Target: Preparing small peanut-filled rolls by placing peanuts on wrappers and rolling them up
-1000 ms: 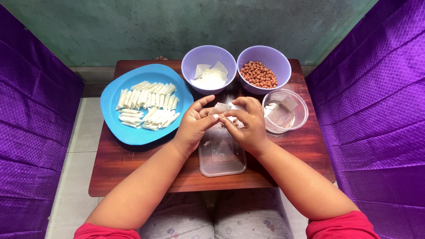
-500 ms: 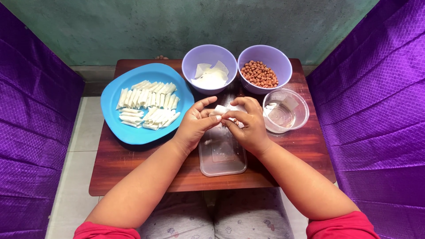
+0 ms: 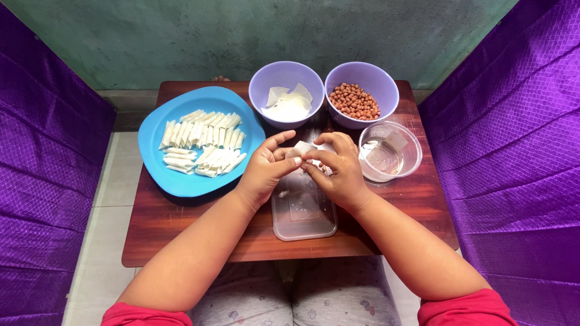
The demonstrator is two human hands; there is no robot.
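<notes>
Above the middle of a small wooden table [image 3: 181,223], both hands meet over a clear plastic lid [image 3: 303,212] that lies flat on the wood. The left hand [image 3: 266,170] and the right hand [image 3: 341,172] are closed together on a small white wrapper [image 3: 302,148], fingertips pinching it from either side, so it sits off the table, just over the far end of the lid. To the left stands a blue plate [image 3: 158,136] carrying rows of thin white rolls [image 3: 202,142], packed side by side in two rough bands. At the far edge of the table are two purple bowls, touching each other: the left bowl [image 3: 266,77] holds a stack of flat white wrappers, the right bowl [image 3: 386,84] holds brown peanuts [image 3: 354,101]. Just beside the right hand, near the table's right edge, is a clear round container [image 3: 412,148] with what looks like a little water in it. Purple cloth [image 3: 513,121] hangs on both sides.
</notes>
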